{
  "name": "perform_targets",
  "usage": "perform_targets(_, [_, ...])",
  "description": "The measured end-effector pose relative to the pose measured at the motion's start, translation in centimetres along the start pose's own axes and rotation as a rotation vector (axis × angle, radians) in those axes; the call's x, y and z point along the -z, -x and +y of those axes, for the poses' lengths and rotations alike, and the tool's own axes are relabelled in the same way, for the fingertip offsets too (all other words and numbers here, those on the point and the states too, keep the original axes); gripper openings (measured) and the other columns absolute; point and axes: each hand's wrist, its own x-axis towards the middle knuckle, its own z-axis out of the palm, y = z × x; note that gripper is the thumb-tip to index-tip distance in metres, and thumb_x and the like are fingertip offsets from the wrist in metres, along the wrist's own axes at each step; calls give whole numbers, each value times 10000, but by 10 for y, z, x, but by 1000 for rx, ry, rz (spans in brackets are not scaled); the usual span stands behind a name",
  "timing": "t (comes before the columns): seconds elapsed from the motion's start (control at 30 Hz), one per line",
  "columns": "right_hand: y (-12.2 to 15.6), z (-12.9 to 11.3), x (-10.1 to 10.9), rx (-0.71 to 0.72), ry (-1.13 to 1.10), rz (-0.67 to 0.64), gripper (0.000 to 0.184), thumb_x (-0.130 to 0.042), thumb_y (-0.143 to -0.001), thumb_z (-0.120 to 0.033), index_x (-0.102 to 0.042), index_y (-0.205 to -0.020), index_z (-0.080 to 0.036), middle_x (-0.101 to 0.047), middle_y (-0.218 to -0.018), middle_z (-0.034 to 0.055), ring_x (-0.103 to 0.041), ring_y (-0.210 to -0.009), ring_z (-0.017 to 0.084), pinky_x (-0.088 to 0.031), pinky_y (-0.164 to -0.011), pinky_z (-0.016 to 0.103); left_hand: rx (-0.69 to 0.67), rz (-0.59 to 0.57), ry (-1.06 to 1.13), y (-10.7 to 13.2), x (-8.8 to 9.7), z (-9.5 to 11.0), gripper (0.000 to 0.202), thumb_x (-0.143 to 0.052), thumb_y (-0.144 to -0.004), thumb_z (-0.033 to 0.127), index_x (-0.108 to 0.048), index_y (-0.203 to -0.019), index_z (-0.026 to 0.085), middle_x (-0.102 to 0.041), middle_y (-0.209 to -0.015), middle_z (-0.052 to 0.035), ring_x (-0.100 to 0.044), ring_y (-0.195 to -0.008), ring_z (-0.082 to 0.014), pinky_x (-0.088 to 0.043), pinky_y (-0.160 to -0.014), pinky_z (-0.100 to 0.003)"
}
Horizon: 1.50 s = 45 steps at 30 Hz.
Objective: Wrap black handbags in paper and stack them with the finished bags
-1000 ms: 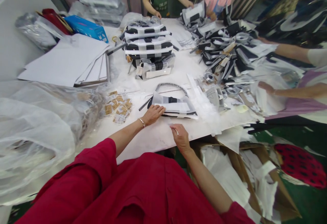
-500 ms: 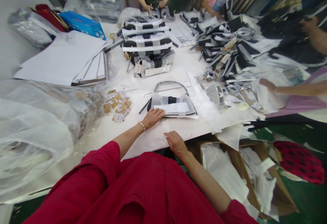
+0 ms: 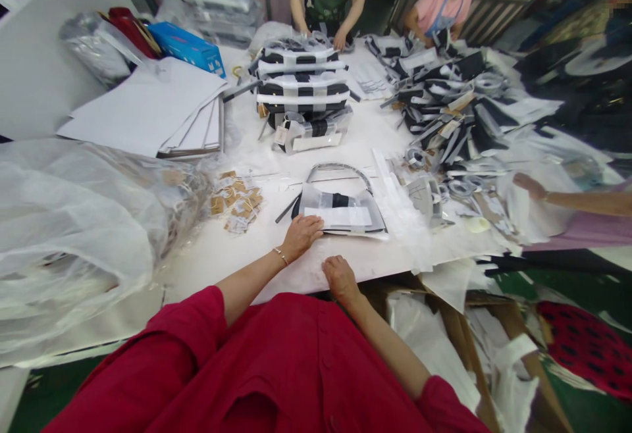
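A black handbag (image 3: 340,200) with a wrapped, arched handle lies flat in front of me, covered by translucent wrapping and a white strip. My left hand (image 3: 302,237) rests with its fingers laid out on the bag's lower left corner. Just below the bag, at the table's front edge, is my right hand (image 3: 340,279); its fingers are slightly bent and apart from the bag, with nothing seen in them. Brown tags (image 3: 236,199) with white strings lie in a heap to the left of the bag.
Wrapped bags (image 3: 303,94) are stacked behind, and a jumbled pile of bags (image 3: 454,101) is at the right. Clear plastic (image 3: 74,203) covers the left side near white sheets (image 3: 143,107). Cartons (image 3: 459,328) stand below the table. Co-workers stand around; one person's hand (image 3: 530,186) is at right.
The view has shifted, so the table appears farther right. My left hand stays at the bag's corner. The fingers of my right hand have bent a little more at the table edge.
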Motion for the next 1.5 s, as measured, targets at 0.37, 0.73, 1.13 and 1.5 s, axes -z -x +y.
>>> perform_targets(0.37, [-21, -13, 5, 49, -85, 121, 108, -503, -900, -145, -604, -886, -180, -631, -974, 87, -515, -963, 222, -414, -872, 347, -60, 118, 35, 3, -12, -5, 285, -540, -940, 172, -622, -1196, 266, -644, -1261, -52, -531, -1226, -211, -338, -1070, -486])
perform_targets(0.73, [-36, -8, 21, 114, -24, 67, 183, -462, -921, -140, -558, -781, -211, -568, -722, 30, -506, -732, 187, -423, -689, 295, -237, 87, -78, 1, -23, -14, 294, -472, -943, 95, -626, -1156, 226, -665, -1153, -60, -552, -1142, -197, -328, -1109, -499])
perform_targets(1.13, [-83, 13, 63, 23, -64, 118, 251, -385, -962, -196, -590, -1107, -185, -651, -1079, 118, -591, -1039, 221, -473, -959, 399, -177, -10, 75, 14, -7, -12, 410, -600, -857, 163, -573, -1261, 228, -580, -1348, -89, -473, -1299, -234, -266, -1146, -517])
perform_targets(1.5, [-118, 24, 71, -97, 157, -165, 264, -335, -1010, -314, -571, -947, -215, -657, -721, 15, -595, -633, 159, -295, -547, 268, 120, -40, 177, -2, 10, 11, 345, -698, -831, 343, -603, -1120, 180, -667, -1126, -72, -562, -1144, -237, -256, -1129, -506])
